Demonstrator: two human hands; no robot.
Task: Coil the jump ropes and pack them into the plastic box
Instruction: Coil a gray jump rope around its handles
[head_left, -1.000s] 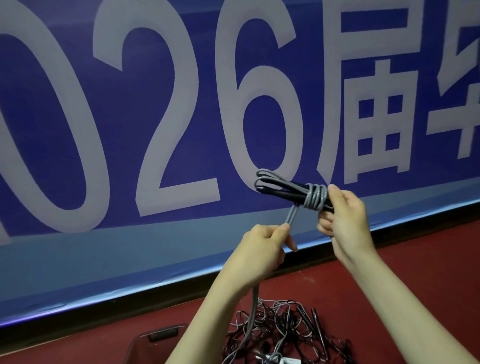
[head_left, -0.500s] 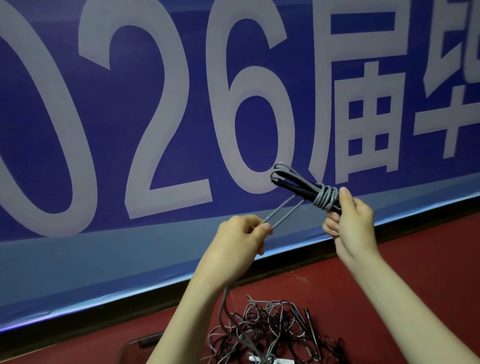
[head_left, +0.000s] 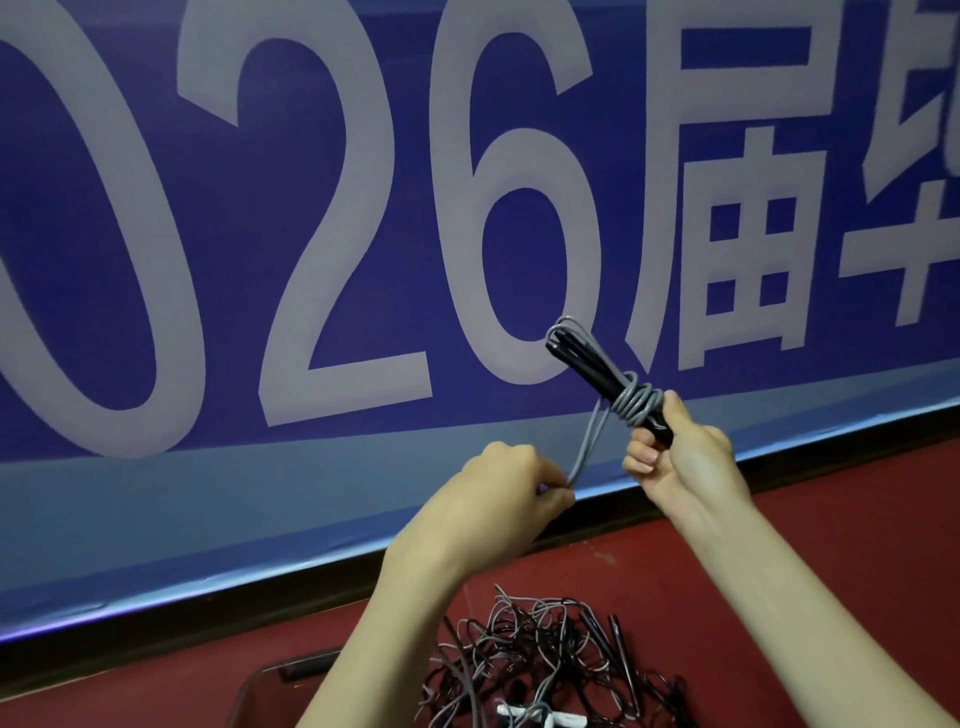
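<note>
blue banner (head_left: 156, 493) behind. my right hand (head_left: 685, 462) grips bundled jump rope (head_left: 608, 376), axis up-left; left hand (head_left: 506, 486), lower-left, pinches free tail (head_left: 589, 436).

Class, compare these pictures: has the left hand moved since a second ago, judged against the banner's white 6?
Yes. The left hand, pinching the grey cord, has dropped lower and further left of the white 6, pulling the cord taut.

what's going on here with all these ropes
A person is bundling a grey jump rope in mid-air. The right hand grips the black handles with several turns of cord wound around them, while the left hand pinches the loose cord leading down from those turns. Below, a tangled pile of ropes lies on the red floor beside the plastic box.
</note>
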